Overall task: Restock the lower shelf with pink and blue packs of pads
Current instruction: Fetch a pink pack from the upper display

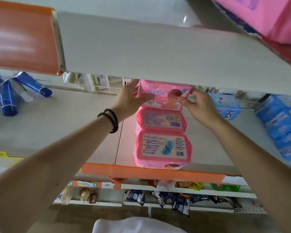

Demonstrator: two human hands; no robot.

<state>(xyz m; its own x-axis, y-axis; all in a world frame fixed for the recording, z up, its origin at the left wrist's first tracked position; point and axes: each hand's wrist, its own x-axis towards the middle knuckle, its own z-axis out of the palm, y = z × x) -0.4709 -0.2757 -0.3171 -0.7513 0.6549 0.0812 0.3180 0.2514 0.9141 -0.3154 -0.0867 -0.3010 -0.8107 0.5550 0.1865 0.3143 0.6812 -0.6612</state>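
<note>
Three pink packs of pads stand in a row running front to back on the grey shelf (74, 125). The rearmost pink pack (165, 95) is held between both hands, under the edge of the shelf above. My left hand (129, 100) grips its left end, thumb on the front face. My right hand (198, 106) pinches its right end. The middle pink pack (161, 119) and the front pink pack (163, 148) stand untouched. Blue packs (227, 105) sit further right on the same shelf.
A stack of blue packs (282, 126) fills the shelf's right end. Blue tubes (8, 96) lie at the left. The upper shelf (149, 51) overhangs the hands. An orange price rail (151, 172) edges the shelf front. Snack bags hang on the shelf below.
</note>
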